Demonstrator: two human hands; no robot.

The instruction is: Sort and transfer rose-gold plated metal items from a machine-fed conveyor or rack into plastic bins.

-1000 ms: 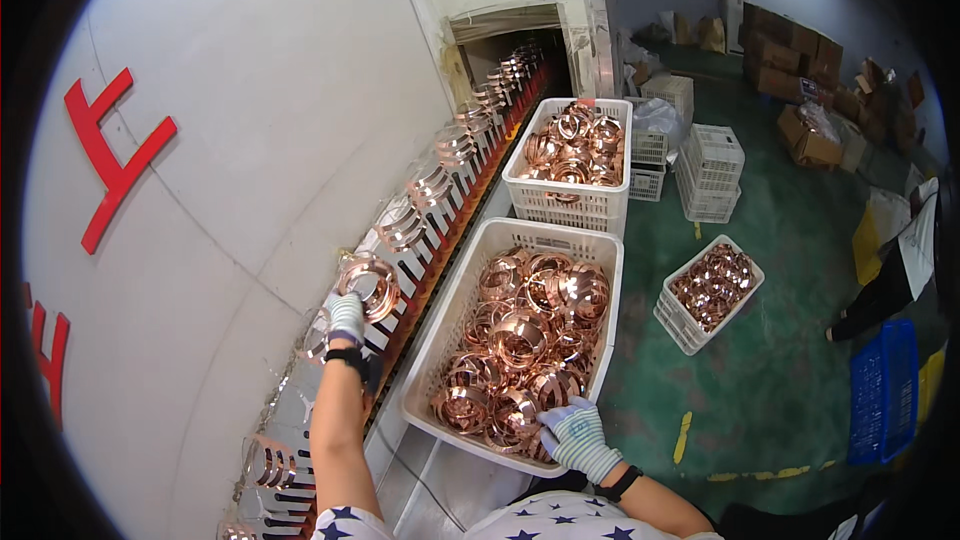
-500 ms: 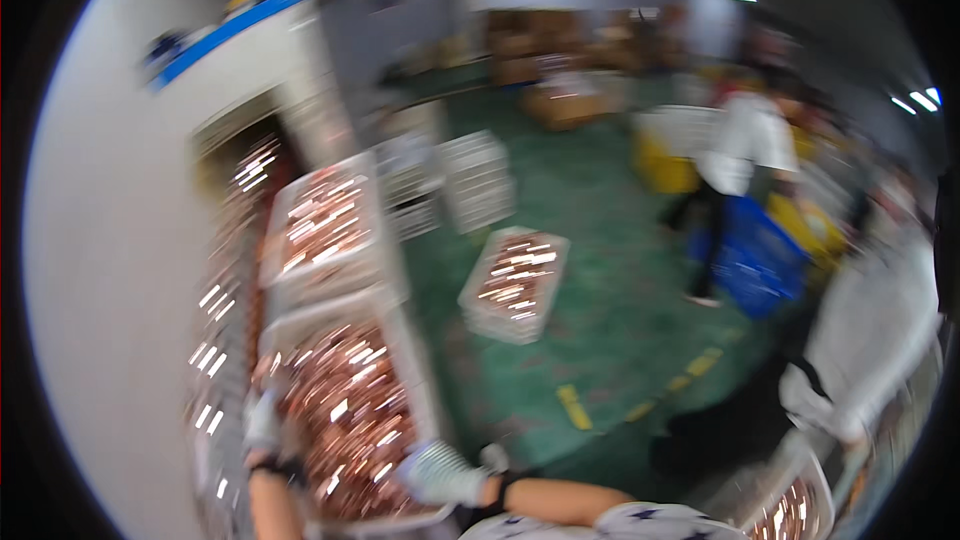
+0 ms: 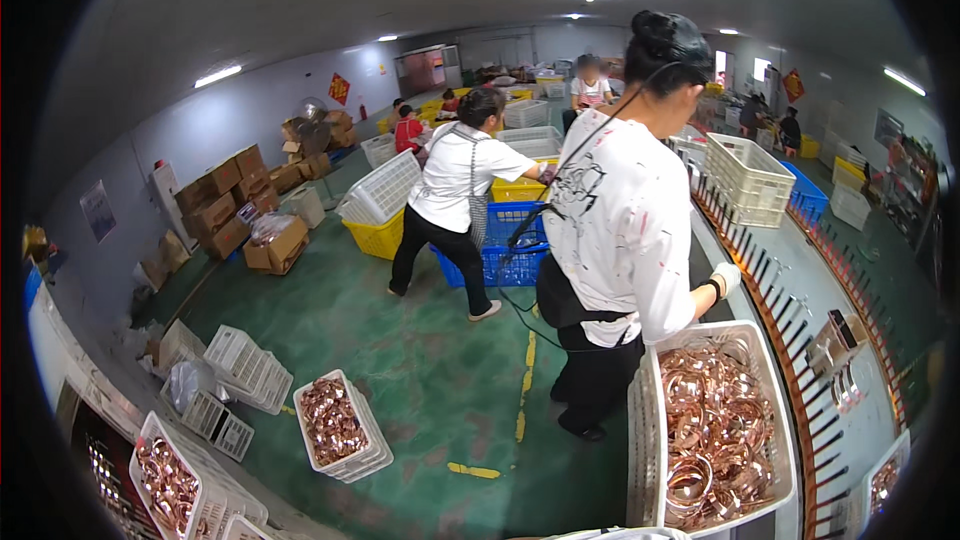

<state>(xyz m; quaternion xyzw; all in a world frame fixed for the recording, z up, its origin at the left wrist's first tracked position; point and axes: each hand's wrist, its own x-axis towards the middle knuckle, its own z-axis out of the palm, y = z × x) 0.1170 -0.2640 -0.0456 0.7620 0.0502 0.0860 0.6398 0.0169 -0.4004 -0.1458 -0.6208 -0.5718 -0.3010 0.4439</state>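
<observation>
Neither of my hands shows now; only a strip of white cloth (image 3: 620, 534) lies at the lower edge. The nearest large thing is a white plastic crate (image 3: 646, 455) at the lower right, filled with shiny copper-coloured ring-shaped metal pieces (image 3: 715, 430). Another white crate (image 3: 205, 495) with similar copper-coloured pieces (image 3: 168, 480) stands at the lower left. On the green floor between them is a stack of white crates (image 3: 375, 450), its top one holding more of these pieces.
A co-worker in a white top (image 3: 620, 210) stands beside a rack with rows of upright pegs (image 3: 790, 330), one gloved hand (image 3: 728, 278) near it. Another person (image 3: 465, 170) leans over blue crates (image 3: 490, 265). Cardboard boxes (image 3: 215, 205) line the left wall.
My view has swung right and up. Both gloved hands, earlier at the crate of copper-coloured pieces on the left, have left the picture. The co-worker and right-hand crate are now in fuller view.
</observation>
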